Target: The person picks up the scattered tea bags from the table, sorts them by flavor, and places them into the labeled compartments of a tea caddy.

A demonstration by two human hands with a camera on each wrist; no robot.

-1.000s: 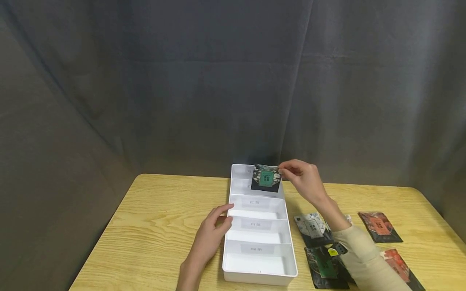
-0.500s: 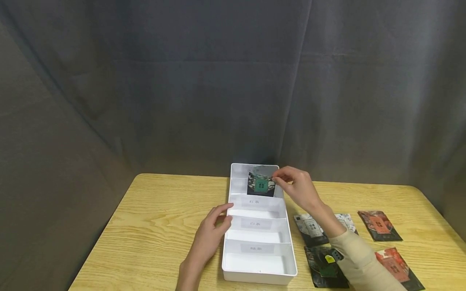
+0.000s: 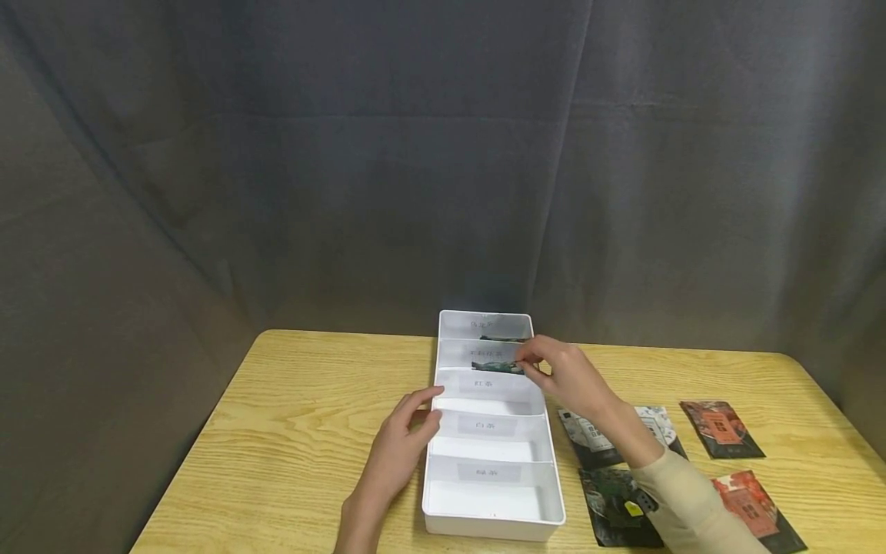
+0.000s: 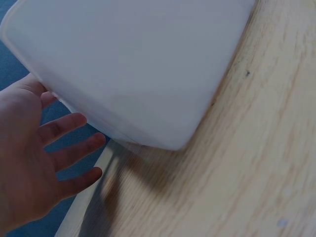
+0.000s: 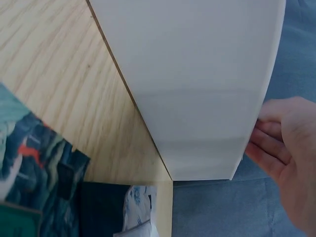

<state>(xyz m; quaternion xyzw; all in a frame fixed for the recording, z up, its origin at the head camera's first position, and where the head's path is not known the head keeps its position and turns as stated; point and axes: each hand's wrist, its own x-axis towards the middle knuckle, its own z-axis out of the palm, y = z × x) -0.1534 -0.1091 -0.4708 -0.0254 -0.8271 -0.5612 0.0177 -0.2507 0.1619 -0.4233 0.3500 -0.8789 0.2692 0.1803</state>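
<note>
The right hand point(image 3: 564, 377) holds a narrow pinch, thumb and forefinger meeting on the upper right corner of a dark green packet point(image 3: 494, 368). That packet stands in the second compartment from the far end of a white box point(image 3: 494, 529), only its upper strip showing above the divider in front. The left hand point(image 3: 401, 438) grips nothing; its fingers are spread loosely, with the fingertips at the box's left rim, level with the middle compartments. Five compartments run from near to far, each with a printed label point(image 3: 487, 472) on its back wall — and in the farthest one the edge of another dark packet point(image 3: 503, 339) shows. To the right of the box, on the wood-grain table point(image 3: 311, 423), lie white-and-black packets point(image 3: 588, 446) partly hidden by the right forearm, a green-and-black packet point(image 3: 609, 504) nearer the person, and two red-and-black packets farther right, one far point(image 3: 723, 431) and one near point(image 3: 751, 508). A beige sleeve point(image 3: 685, 492) covers the right forearm, and a dark grey curtain point(image 3: 415, 154) hangs behind the table.
</note>
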